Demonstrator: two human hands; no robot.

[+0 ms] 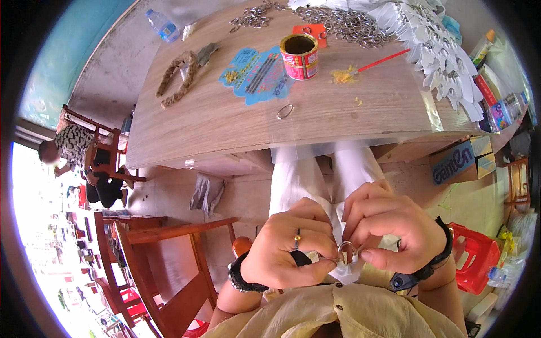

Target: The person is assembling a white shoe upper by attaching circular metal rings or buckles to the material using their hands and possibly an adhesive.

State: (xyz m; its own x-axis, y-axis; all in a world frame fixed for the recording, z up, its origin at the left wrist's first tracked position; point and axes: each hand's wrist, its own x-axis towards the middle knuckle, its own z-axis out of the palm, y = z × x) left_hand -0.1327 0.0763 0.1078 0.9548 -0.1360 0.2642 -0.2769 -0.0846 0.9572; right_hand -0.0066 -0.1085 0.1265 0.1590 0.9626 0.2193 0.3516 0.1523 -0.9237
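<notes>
Both hands are held close to the chest, below the near edge of the wooden table [214, 121]. The left hand [287, 248] and right hand [391, 231] meet at a small metal ring [345, 248], a thin, shiny wire loop, pinched between the fingertips of both together with a piece of white card [350, 269]. Both grips are closed tight on ring and card; no gap shows between the fingers.

The table top is pale wood grain with a straight near edge, well apart from the hands. On it stand a round red tin [300, 56] with an open top, a loose single ring [284, 111], a heap of metal rings [344, 25], a twisted brown rope [177, 76] and a row of white cards [445, 62].

Open floor lies between table and knees. A red wooden chair [169, 265] stands just beside the left forearm.
</notes>
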